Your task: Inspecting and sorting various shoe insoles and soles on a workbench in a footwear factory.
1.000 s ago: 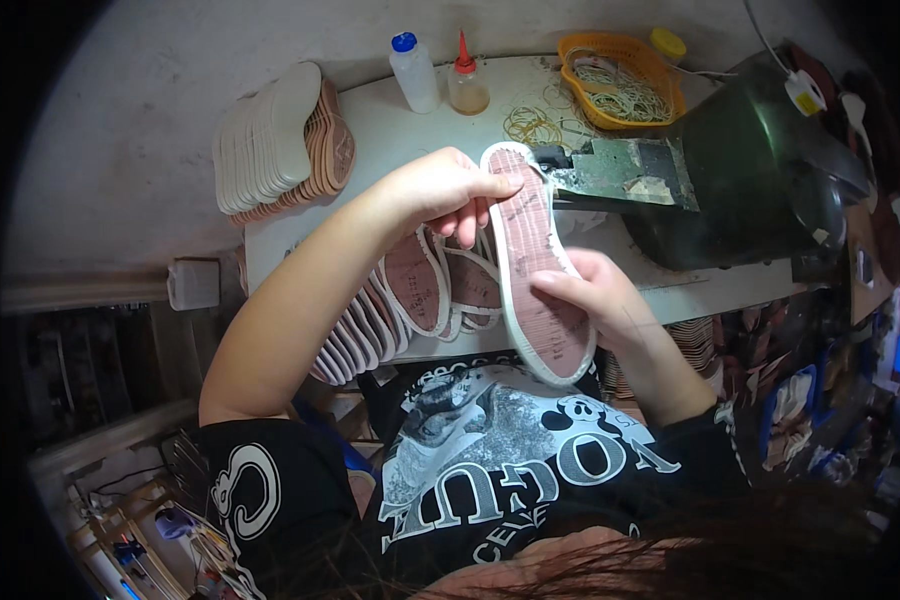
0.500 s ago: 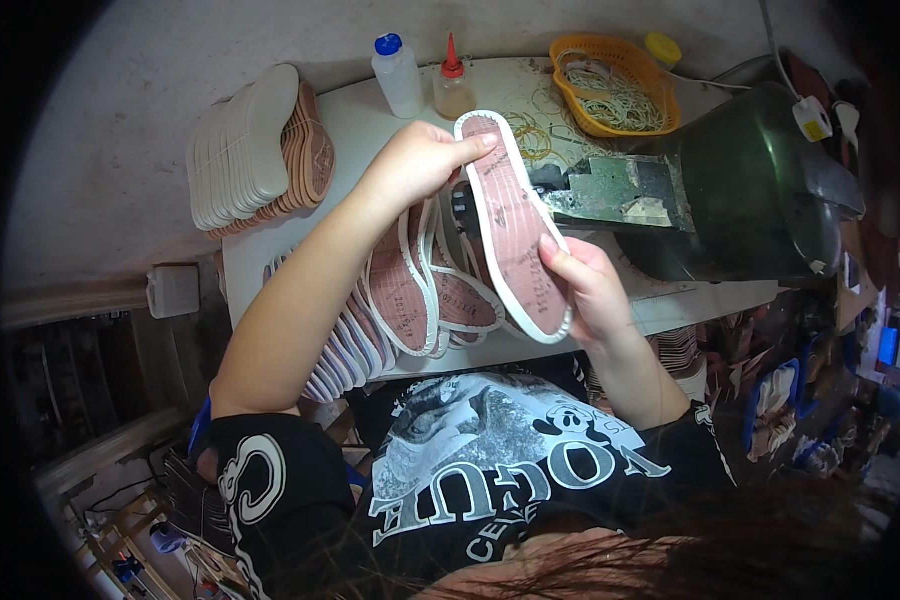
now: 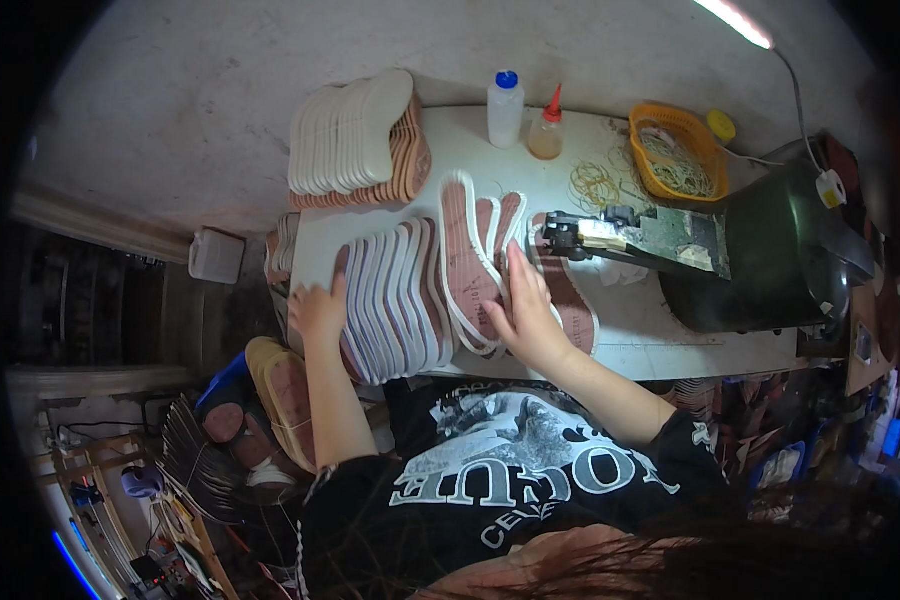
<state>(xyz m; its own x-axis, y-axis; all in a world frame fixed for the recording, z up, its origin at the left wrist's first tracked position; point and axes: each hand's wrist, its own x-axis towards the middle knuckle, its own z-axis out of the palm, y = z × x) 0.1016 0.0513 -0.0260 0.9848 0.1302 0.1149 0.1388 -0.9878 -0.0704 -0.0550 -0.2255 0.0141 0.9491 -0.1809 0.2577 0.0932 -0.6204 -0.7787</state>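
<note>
A fanned row of pink insoles with white rims point(image 3: 410, 290) lies across the white table point(image 3: 670, 335). My left hand point(image 3: 317, 308) presses flat against the left end of the row, fingers apart. My right hand point(image 3: 525, 310) rests flat on the right end, fingertips on the top pink insole point(image 3: 467, 260). One more pink insole point(image 3: 575, 305) lies to the right, partly under my right hand. Neither hand grips anything.
A second stack of white and tan insoles point(image 3: 355, 140) sits at the table's back left. Behind stand a white bottle with blue cap point(image 3: 505, 108), a glue bottle with red tip point(image 3: 547, 128) and an orange basket of rubber bands point(image 3: 673, 155). A dark green machine point(image 3: 770, 260) fills the right side.
Earlier both hands held one pink insole up in the air. It now lies on the fanned row, and both hands have come down flat at the row's two ends.
</note>
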